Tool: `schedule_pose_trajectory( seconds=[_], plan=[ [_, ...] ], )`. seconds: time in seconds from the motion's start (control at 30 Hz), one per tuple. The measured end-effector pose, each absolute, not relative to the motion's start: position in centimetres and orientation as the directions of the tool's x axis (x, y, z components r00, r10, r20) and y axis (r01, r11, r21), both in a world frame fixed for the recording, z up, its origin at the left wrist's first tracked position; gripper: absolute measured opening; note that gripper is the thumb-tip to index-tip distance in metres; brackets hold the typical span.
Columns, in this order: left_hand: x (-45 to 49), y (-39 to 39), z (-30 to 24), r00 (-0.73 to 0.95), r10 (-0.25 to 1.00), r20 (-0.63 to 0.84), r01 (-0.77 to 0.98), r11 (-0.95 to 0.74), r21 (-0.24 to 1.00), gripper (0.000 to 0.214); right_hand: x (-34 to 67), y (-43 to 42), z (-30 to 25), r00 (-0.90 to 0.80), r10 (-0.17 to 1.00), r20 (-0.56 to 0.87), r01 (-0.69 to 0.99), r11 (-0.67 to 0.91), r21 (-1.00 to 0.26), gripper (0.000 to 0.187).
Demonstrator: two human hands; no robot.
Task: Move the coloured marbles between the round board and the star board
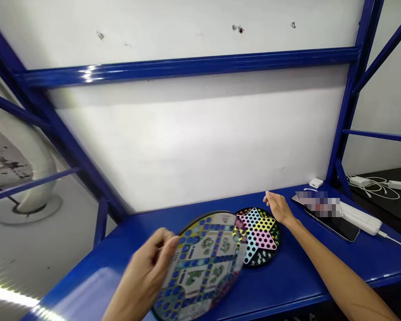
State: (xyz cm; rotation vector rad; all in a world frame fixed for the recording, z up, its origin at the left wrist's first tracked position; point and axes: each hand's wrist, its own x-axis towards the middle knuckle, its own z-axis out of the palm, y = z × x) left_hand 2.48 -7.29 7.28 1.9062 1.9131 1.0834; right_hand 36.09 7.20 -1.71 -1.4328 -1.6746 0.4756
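My left hand (147,267) grips the left edge of a round game board lid (203,263) printed with blue dots and green pictures, held tilted above the blue shelf. Beneath its right side lies a round black Chinese checkers board (259,238) with a multicoloured star and marbles in its rim. My right hand (278,207) rests at the far right edge of that board, its fingers slightly curled and apart, with nothing in them.
The blue metal shelf (287,276) stands against a white wall, with blue frame posts (345,116) at the right. A black phone (334,220), a white power strip (359,218) and a small white charger (316,183) lie at the right. More chargers and cables (376,183) sit on a dark table beyond.
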Motion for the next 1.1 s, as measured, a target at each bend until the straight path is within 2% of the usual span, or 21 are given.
schedule_pose_trajectory(
  seconds=[0.1, 0.17, 0.2, 0.3, 0.37, 0.5, 0.63, 0.87, 1.03, 1.1],
  plan=[
    [7.9, -2.7, 5.1, 0.041, 0.991, 0.126, 0.583, -0.126, 0.803, 0.053, 36.4, 7.7, -2.2, 0.033, 0.941, 0.336, 0.615, 0.246, -0.749, 0.061],
    [10.4, 0.8, 2.4, 0.074, 0.997, 0.032, 0.523, -0.066, 0.85, 0.052, 36.8, 8.1, -2.5, 0.021, 0.952, 0.304, 0.622, 0.226, -0.75, 0.062],
    [11.3, 2.5, 1.1, 0.048, 0.998, 0.031, 0.551, -0.052, 0.833, 0.051, 37.0, 8.3, -2.7, 0.011, 0.959, 0.284, 0.626, 0.215, -0.749, 0.063],
    [12.5, 6.1, -1.8, -0.044, 0.995, 0.093, 0.739, -0.03, 0.673, 0.042, 37.4, 8.4, -3.2, -0.046, 0.981, 0.187, 0.66, 0.17, -0.732, 0.064],
    [12.6, 7.1, -2.8, -0.049, 0.994, 0.1, 0.789, -0.023, 0.614, 0.034, 37.5, 8.2, -3.4, -0.107, 0.989, 0.105, 0.707, 0.15, -0.691, 0.057],
    [12.0, 7.1, -3.4, -0.041, 0.993, 0.112, 0.807, -0.033, 0.589, 0.025, 36.9, 7.8, -3.9, -0.176, 0.982, 0.073, 0.82, 0.187, -0.541, 0.033],
    [10.7, 7.0, -3.5, -0.006, 0.994, 0.111, 0.781, -0.065, 0.621, 0.031, 36.2, 7.9, -4.4, -0.165, 0.98, 0.111, 0.847, 0.198, -0.493, 0.03],
    [8.9, 6.8, -4.2, 0.149, 0.978, 0.143, 0.678, -0.206, 0.706, 0.058, 34.9, 7.7, -5.1, -0.105, 0.976, 0.191, 0.794, 0.198, -0.574, 0.03],
    [9.3, 7.2, -4.4, 0.135, 0.984, 0.115, 0.583, -0.172, 0.794, 0.057, 34.2, 8.5, -5.6, -0.003, 0.971, 0.237, 0.694, 0.173, -0.699, 0.032],
    [9.6, 7.6, -4.6, 0.117, 0.989, 0.096, 0.618, -0.148, 0.772, 0.053, 34.0, 8.9, -5.7, 0.013, 0.973, 0.23, 0.664, 0.163, -0.73, 0.036]
  ],
)
